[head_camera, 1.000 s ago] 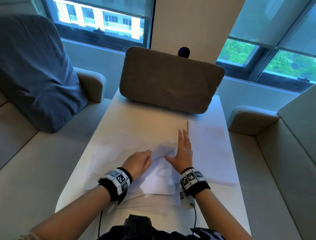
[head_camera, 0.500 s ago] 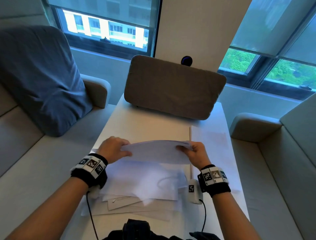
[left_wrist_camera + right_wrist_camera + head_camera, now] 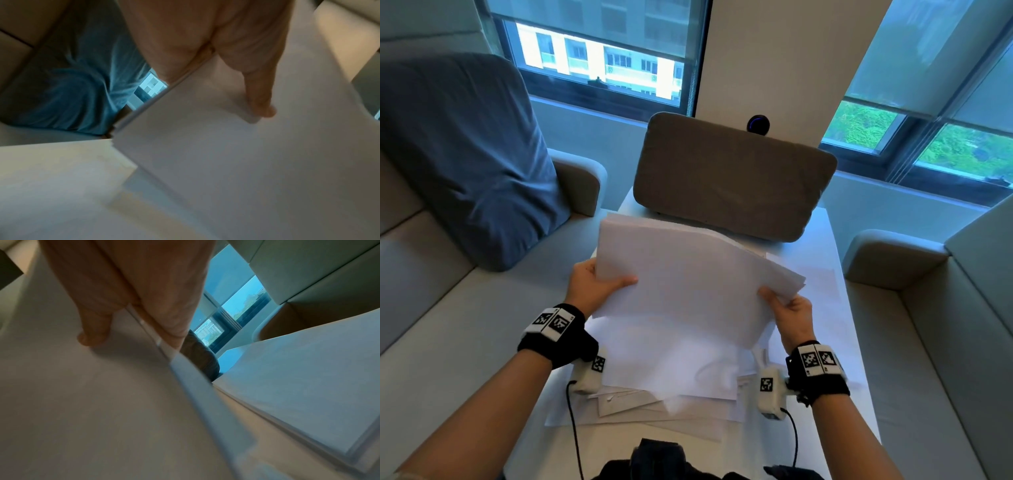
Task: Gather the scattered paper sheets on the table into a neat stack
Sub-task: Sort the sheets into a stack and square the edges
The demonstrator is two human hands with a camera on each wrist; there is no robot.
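Observation:
I hold a bundle of white paper sheets up off the table, tilted toward me. My left hand grips its left edge, thumb on top. My right hand grips the right edge the same way. The left wrist view shows my left thumb pressed on the bundle; the right wrist view shows my right thumb on it. More loose sheets lie fanned on the table beneath, and a flat stack lies at the right.
The white table is narrow, with beige sofa seats on both sides. A brown cushion stands across its far end with a small black device behind it. A blue pillow leans at the left.
One second ago both hands lay on the scattered sheets. They then took hold of a bundle by its two sides and have lifted it higher, tilting it up toward me.

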